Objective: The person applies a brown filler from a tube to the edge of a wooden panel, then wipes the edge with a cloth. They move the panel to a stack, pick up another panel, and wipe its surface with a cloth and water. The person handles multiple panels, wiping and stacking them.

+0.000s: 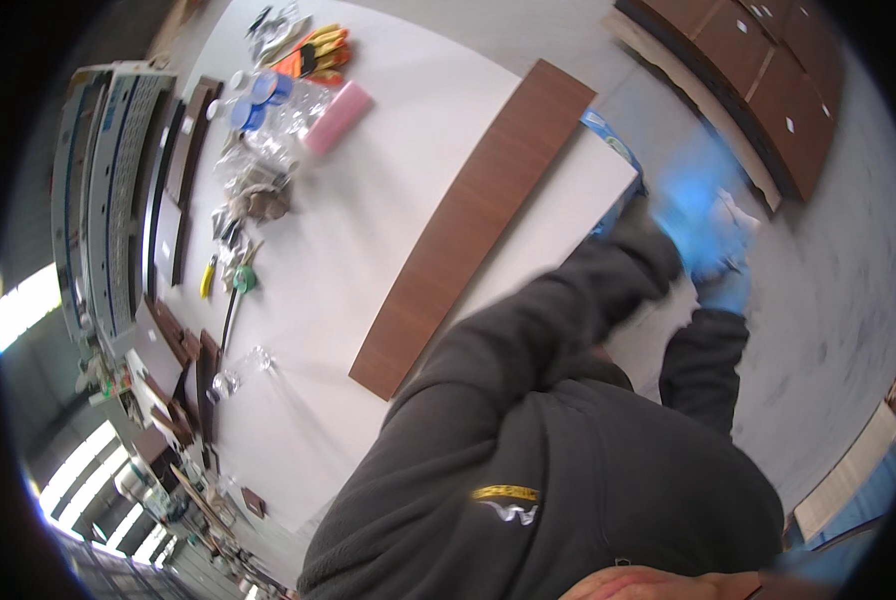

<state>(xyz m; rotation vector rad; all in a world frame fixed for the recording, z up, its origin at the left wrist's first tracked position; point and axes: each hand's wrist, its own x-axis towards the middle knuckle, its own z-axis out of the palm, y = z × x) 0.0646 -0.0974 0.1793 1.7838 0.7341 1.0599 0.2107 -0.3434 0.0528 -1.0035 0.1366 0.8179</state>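
Note:
Both my hands are in blue gloves, close together past the table's right corner. My left hand [693,205] is smeared by motion, so its fingers cannot be made out. Just below it, my right hand [723,288] is also blurred. A crumpled white thing, perhaps a cloth [738,222], shows right at the hands; which hand grips it I cannot tell. To the left of my hands, a long brown wood-look board [476,232] lies slantwise on the white table [368,190]. A blue printed package [608,135] shows at the table's right edge, partly hidden.
Stacked brown panels [788,105] stand at the upper right. Orange-yellow gloves [318,55], a pink roll [338,117], clear bottles with blue caps [258,100] and a yellow cutter [208,277] lie on the table's far left. Brown offcuts [173,335] line its left edge.

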